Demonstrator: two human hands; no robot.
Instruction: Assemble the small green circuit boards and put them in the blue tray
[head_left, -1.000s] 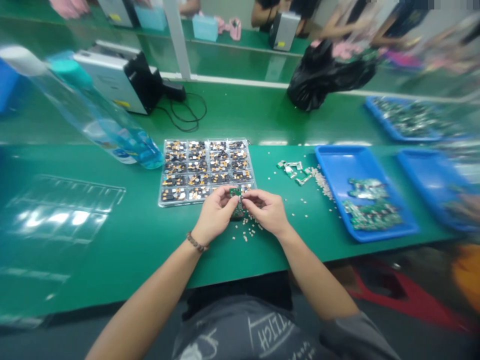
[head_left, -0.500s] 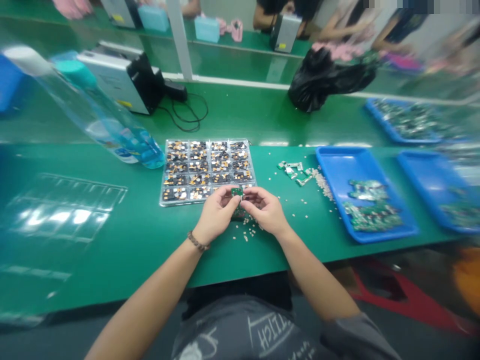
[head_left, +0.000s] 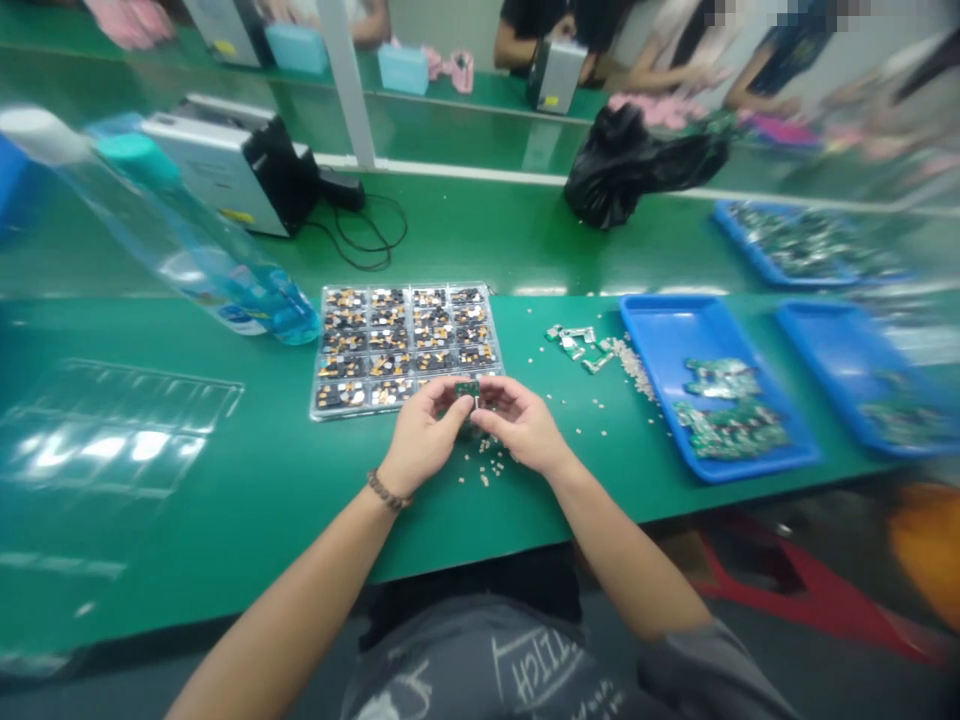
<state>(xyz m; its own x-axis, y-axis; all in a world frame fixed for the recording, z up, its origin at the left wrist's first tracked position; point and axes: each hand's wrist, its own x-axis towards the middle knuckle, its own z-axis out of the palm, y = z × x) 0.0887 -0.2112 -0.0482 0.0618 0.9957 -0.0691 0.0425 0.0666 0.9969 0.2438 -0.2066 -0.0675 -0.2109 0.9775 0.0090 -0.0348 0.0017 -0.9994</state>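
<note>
Between my two hands is a small green circuit board, raised over the front edge of the parts tray. My left hand pinches it from the left, thumb on its near side. My right hand closes on its right side, fingertips partly hidden. Just behind my hands lies a clear compartment tray filled with small black, orange and white parts. Tiny pale pieces are scattered on the green table below my hands.
To the right, a blue tray holds circuit boards, with another blue tray beyond it. Loose boards lie near a pile of pale pieces. Bottles, a clear lid, a grey machine and a black bag stand around.
The view has shifted slightly, so the whole scene sits a little further left. Both hands still hold the small circuit board together in nearly the same pose.
</note>
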